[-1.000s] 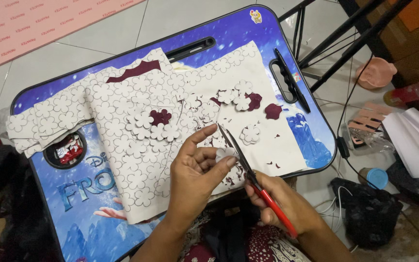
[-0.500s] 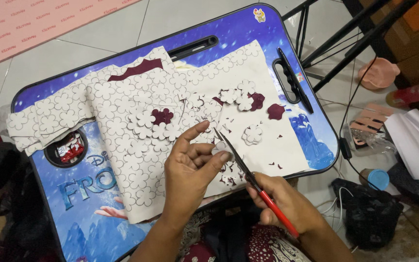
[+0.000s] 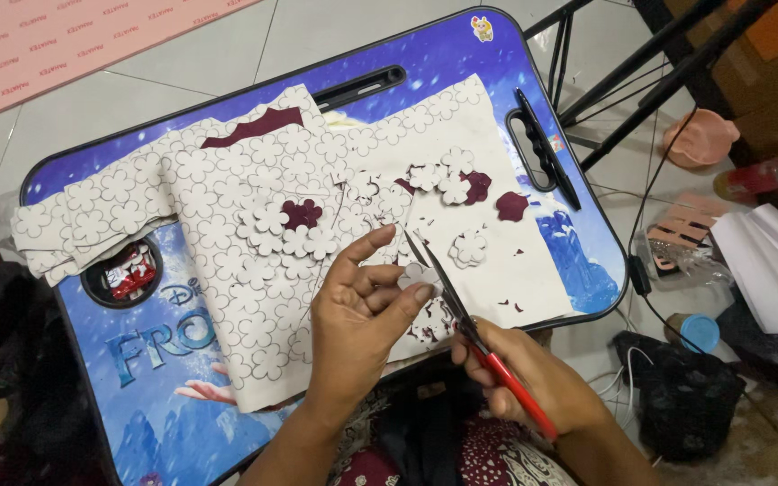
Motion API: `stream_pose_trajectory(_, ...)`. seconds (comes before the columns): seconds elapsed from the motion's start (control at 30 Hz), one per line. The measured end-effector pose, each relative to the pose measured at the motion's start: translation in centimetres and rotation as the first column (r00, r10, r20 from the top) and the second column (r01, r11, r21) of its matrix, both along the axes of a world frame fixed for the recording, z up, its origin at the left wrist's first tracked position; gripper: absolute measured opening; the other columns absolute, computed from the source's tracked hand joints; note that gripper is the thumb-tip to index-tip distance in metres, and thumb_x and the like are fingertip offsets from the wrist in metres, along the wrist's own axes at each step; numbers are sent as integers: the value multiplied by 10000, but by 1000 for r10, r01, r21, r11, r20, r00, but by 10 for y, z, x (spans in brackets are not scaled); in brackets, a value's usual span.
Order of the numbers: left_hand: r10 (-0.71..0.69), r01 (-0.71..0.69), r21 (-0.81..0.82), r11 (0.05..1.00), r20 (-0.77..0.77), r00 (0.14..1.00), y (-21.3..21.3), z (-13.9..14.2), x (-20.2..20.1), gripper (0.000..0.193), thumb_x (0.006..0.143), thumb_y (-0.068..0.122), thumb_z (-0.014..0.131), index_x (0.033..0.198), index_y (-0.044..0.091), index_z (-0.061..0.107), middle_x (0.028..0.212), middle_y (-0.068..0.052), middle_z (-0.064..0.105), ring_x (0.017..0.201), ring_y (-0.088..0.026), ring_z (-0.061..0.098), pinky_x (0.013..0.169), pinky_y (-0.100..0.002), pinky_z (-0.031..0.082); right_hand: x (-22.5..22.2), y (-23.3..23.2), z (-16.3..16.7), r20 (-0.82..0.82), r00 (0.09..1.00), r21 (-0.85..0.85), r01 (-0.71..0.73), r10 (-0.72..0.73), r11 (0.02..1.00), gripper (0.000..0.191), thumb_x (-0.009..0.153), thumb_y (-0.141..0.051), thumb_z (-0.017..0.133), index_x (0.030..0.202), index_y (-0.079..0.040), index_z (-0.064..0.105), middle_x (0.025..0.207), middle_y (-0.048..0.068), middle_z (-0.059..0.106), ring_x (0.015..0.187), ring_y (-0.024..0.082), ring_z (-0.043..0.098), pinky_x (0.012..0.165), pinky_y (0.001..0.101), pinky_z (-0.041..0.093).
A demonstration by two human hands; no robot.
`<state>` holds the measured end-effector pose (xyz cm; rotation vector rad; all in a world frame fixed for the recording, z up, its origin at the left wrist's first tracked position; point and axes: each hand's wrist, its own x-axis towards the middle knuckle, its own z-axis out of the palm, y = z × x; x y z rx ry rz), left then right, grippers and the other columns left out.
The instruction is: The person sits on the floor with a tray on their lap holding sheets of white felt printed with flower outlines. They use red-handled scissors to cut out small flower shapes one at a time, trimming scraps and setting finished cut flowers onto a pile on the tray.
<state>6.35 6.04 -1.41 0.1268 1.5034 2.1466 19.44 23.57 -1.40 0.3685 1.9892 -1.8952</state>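
Note:
My left hand [image 3: 362, 310] pinches a small white flower-shaped cutout [image 3: 418, 273] between thumb and fingers. My right hand [image 3: 533, 378] grips red-handled scissors [image 3: 461, 319], whose blades are at the cutout's edge. Beneath them lies a large white sheet printed with flower outlines [image 3: 254, 270], maroon on its reverse side. Cut white and maroon flowers [image 3: 294, 225] lie loose in piles on the sheet. Everything rests on a blue printed lap table [image 3: 146, 360].
A black pen [image 3: 547, 148] lies across the table's handle slot. A round cup recess [image 3: 128, 270] holds a small red item. Right of the table on the floor are cables, a pink dish [image 3: 700, 139], white paper [image 3: 772, 265] and a black stand's legs [image 3: 650, 81].
My left hand has turned the small cutout slightly and the scissors have worked along its edge. Hands stay in nearly the same place.

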Motion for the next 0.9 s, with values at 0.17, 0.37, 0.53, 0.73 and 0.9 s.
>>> stream_pose_trajectory(0.17, -15, 14, -28, 999, -21, 1000, -1, 3, 0, 654, 837, -91, 747, 1436, -29, 490, 938, -90, 672, 864, -124, 731, 760, -222, 622, -1, -2, 1, -47, 999, -63, 9, -12, 998, 1111, 620, -970, 597, 1205, -25, 574, 897, 3, 539, 734, 108, 483, 573, 276, 444)
stream_pose_trajectory(0.37, -17, 16, -56, 998, -16, 1000, -2, 6, -1, 664, 830, -75, 763, 1436, -27, 496, 928, -98, 704, 863, -124, 734, 728, -213, 603, -4, 1, -6, -112, 992, 20, -54, 56, 998, 1005, 642, -998, 531, 986, -55, 579, 707, -28, 471, 620, 95, 440, 522, 265, 369)
stream_pose_trajectory(0.53, -25, 24, -71, 997, -2, 1000, -2, 6, -4, 677, 826, -68, 763, 1443, -22, 489, 921, -96, 720, 856, -119, 732, 731, -213, 606, -5, 4, -10, -125, 990, 47, -64, 70, 997, 984, 624, -1016, 515, 903, -74, 564, 674, -56, 457, 595, 82, 431, 496, 262, 352)
stream_pose_trajectory(0.73, -10, 10, -23, 1000, -4, 1000, -4, 4, -6, 678, 834, -73, 760, 1451, -27, 482, 905, -94, 713, 847, -122, 729, 743, -226, 616, -5, 6, -10, -96, 994, 40, -56, 60, 998, 963, 589, -1007, 554, 877, -88, 570, 647, -59, 459, 577, 81, 431, 480, 263, 342)
stream_pose_trajectory(0.9, 2, -7, -84, 996, -63, 998, -6, 3, -7, 667, 828, -71, 771, 1434, -31, 497, 898, -84, 684, 832, -125, 732, 721, -224, 622, -4, 9, -16, -113, 989, 94, -89, 99, 992, 925, 597, -1008, 538, 825, -112, 530, 617, -70, 449, 558, 75, 426, 479, 258, 335)
